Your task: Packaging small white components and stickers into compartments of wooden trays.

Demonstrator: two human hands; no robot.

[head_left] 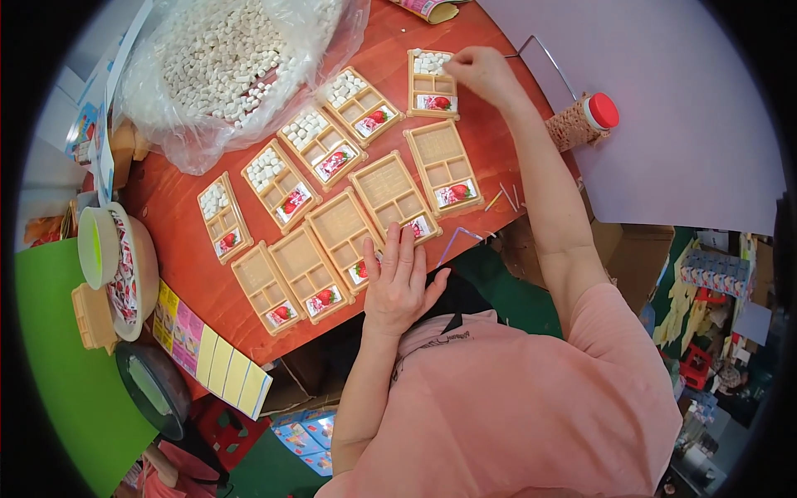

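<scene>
My left hand lies flat with its fingers stretched out over the near ends of two tan compartment trays, and holds nothing. At the far right, my right hand has its fingers pinched together at the corner of a tan tray; whatever is between the fingertips is hidden. That tray's large compartment holds small white marshmallow-like pieces, and a strawberry-printed packet sits in its near compartment. Several trays in the far row hold the same pieces. In the near row, trays carry only packets.
A big clear plastic bag of white pieces lies at the far left. Strawberry packets fill a round basin at the left, beside stacked tan trays. A red-lidded jar and thin sticks are at the right edge of the red table.
</scene>
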